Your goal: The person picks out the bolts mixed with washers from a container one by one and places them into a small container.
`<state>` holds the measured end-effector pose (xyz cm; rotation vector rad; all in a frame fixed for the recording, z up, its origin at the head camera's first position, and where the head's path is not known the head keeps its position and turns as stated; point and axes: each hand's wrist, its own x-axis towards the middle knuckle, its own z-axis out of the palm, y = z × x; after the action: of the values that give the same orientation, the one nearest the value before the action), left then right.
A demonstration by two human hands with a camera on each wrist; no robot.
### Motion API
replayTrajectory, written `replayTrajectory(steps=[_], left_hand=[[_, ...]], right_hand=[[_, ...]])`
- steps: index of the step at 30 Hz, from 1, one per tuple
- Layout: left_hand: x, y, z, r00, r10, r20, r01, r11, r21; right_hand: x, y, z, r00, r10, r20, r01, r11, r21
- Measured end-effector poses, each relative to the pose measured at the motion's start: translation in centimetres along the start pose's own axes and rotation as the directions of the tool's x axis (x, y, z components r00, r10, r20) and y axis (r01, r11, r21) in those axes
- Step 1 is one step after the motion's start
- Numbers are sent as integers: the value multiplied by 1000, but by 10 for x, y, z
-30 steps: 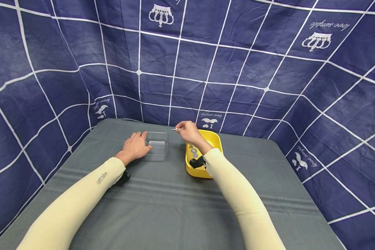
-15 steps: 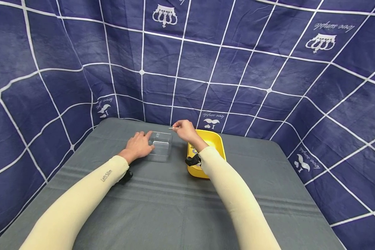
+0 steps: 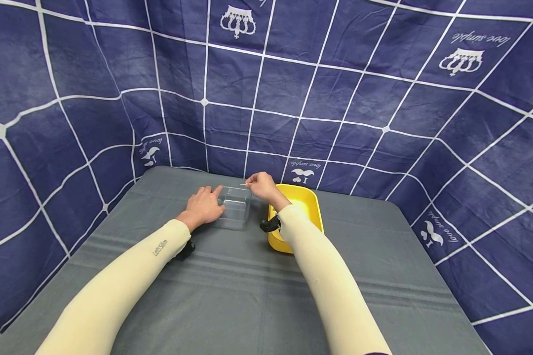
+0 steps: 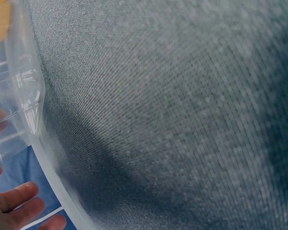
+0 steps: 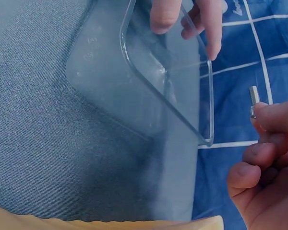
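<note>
Closest to the viewer, two pale sleeves (image 3: 115, 283) come in from 7 and 5 o'clock (the left one has a small printed word) over a grey table (image 3: 231, 310). A black device (image 3: 186, 250) sits under the left wrist; its twin (image 3: 269, 225) is under the right.

Farther up, a yellow bin (image 3: 312, 207) stands just right of centre, partly covered by the right arm, which hides much of its inside. At its 9 o'clock, a short gap away, a clear box (image 3: 234, 223) rests on the table, its top uncovered.

The left hand (image 3: 206, 204) lies at the box's 9 o'clock side, fingers spread and thumb apart from them. It touches the rim; whether it presses hard I cannot tell.

The right hand (image 3: 262, 186) is near the box's 2 o'clock corner, thumb and finger pinching a small metal pin (image 5: 254, 96), the other fingers curled in. The pin is held in the air near the box's far edge, at about 1 o'clock, one end pointing out past the fingertips.

Beyond the table, from 9 round to 3 o'clock, hangs a blue curtain (image 3: 284, 81) with white grid lines and crowns.
</note>
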<state>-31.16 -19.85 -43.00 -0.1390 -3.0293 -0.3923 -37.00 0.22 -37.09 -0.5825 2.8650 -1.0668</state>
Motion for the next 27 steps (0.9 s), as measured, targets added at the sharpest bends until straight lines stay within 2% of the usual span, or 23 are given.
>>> replayTrajectory(steps=[5,13,27], left_hand=[[0,1,-2,1000,-8,10,8,1000,-5],[1,1,2,1000,-13,8,13,1000,-2],[1,4,1,999,-32,23,32,999,7]], right_hand=[[3,1,4,1000,26,16,-26,1000,-5],[5,0,15,998,24,52,-22,999,-34],[8,-10,23,997,34,69,-27,993,-112]])
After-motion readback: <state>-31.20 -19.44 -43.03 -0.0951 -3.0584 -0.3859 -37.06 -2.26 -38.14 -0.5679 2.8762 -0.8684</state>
